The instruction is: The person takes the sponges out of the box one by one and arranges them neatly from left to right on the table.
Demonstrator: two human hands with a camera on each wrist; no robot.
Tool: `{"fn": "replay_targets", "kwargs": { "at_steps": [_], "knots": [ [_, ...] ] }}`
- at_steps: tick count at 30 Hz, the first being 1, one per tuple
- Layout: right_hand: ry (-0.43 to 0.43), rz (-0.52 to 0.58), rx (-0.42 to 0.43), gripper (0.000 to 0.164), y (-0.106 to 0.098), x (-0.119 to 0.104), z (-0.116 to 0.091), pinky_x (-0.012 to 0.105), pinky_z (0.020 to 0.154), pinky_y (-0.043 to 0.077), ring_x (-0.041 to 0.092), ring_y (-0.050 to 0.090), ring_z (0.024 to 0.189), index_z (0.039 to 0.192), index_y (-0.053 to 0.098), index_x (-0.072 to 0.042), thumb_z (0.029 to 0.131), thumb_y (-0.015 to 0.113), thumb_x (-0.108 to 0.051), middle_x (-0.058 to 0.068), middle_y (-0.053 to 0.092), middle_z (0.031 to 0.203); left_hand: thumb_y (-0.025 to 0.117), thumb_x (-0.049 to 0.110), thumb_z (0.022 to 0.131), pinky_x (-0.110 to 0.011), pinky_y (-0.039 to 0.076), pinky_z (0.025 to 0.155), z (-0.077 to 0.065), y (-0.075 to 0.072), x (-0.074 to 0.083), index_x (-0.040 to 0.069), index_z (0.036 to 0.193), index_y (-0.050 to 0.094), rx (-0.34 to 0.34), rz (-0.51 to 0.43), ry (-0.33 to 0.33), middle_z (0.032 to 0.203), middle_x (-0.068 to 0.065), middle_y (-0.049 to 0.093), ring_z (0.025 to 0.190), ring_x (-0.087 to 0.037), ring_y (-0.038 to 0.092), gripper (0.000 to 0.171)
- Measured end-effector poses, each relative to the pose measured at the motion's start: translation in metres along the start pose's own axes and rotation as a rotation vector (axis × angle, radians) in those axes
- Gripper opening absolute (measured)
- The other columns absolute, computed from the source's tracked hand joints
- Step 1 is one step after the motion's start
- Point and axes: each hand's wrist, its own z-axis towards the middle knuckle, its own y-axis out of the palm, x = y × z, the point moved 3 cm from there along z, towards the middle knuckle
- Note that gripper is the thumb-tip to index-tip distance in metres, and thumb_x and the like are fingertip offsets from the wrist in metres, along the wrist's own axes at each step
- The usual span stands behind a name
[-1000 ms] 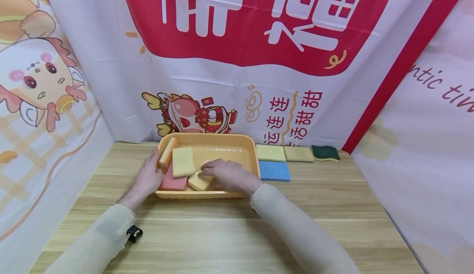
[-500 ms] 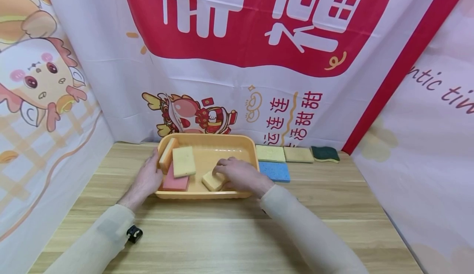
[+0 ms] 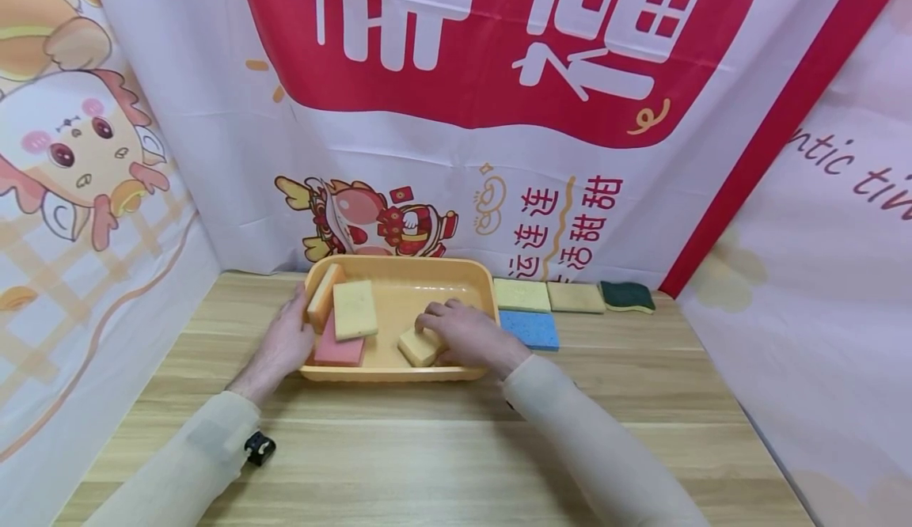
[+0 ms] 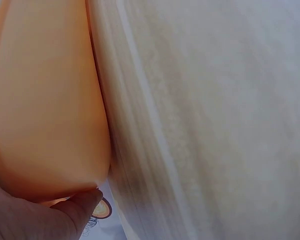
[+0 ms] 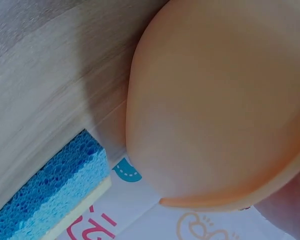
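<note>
My left hand (image 3: pixel 286 337) holds the left end of a yellow-orange plastic bin (image 3: pixel 399 374). In the left wrist view, a digit (image 4: pixel 82 205) lies against the lower corner of the bin's wall (image 4: pixel 50 110). Inside the bin, my right hand (image 3: pixel 466 337) pinches a pale yellow sponge (image 3: pixel 419 346) near the front wall. At the bin's left end, an orange sponge (image 3: pixel 326 293) leans on its edge. Beside it a cream-yellow sponge (image 3: pixel 355 309) overlaps a pink sponge (image 3: pixel 338 350). The right wrist view shows mostly the bin's outer wall (image 5: pixel 215 110), with the right fingers hidden.
Right of the bin lie a light yellow sponge (image 3: pixel 522 294), a tan sponge (image 3: pixel 575 297) and a dark green scouring sponge (image 3: pixel 626 296) in a row. In front of them is a blue sponge (image 3: pixel 529 331). A printed curtain (image 3: pixel 427 147) hangs behind the wooden table (image 3: pixel 399 456).
My right hand has slid the pale yellow sponge rightward inside the bin, away from the pink sponge. The left hand has stayed at the bin's left end.
</note>
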Motion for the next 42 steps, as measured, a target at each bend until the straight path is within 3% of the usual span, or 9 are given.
{"fn": "replay_targets", "kwargs": {
  "at_steps": [9,18,25,35,42],
  "knots": [
    [0.017,-0.064,-0.005,0.06,0.004,-0.001,0.008,0.043,0.114,0.068,0.022,0.065,0.14,0.155,0.069,-0.032,0.101,0.096,-0.03,-0.004,0.07,0.16,0.04,-0.003,0.107,-0.075,0.012,0.149,0.001,0.001,-0.002,0.003,0.184,-0.012,-0.01,-0.012,-0.011,0.191,-0.041,0.003,0.178,-0.063,0.013,0.093],
    [-0.011,-0.135,0.02,0.051,0.005,-0.001,0.013,0.042,0.106,0.071,0.022,0.07,0.135,0.153,0.07,-0.033,0.107,0.086,-0.045,-0.003,0.074,0.153,0.039,-0.003,0.107,-0.076,0.014,0.148,0.001,0.0,-0.003,0.0,0.184,-0.011,-0.002,-0.009,0.0,0.19,-0.043,0.006,0.177,-0.065,0.016,0.092],
    [-0.022,-0.173,0.064,0.039,0.0,-0.002,0.013,0.04,0.097,0.072,0.022,0.076,0.125,0.146,0.077,-0.031,0.111,0.082,-0.045,-0.004,0.081,0.144,0.04,-0.003,0.106,-0.076,0.014,0.148,0.001,0.0,-0.003,0.001,0.184,-0.01,-0.003,-0.014,-0.005,0.19,-0.043,0.006,0.177,-0.064,0.016,0.093],
    [-0.059,-0.184,0.139,0.02,-0.011,-0.001,0.005,0.039,0.088,0.07,0.022,0.081,0.108,0.133,0.082,-0.028,0.115,0.078,-0.036,-0.005,0.088,0.128,0.04,-0.002,0.107,-0.075,0.014,0.149,0.003,0.001,-0.005,0.001,0.184,-0.01,-0.003,-0.003,-0.005,0.191,-0.042,0.005,0.178,-0.063,0.015,0.093],
    [-0.005,-0.189,0.138,0.021,-0.019,0.004,-0.005,0.038,0.089,0.072,0.021,0.082,0.11,0.136,0.081,-0.032,0.115,0.077,-0.036,-0.006,0.089,0.129,0.039,-0.002,0.107,-0.075,0.013,0.149,0.002,0.0,-0.004,0.001,0.185,-0.01,-0.003,-0.005,-0.005,0.191,-0.041,0.004,0.179,-0.063,0.013,0.091]
  ]
}}
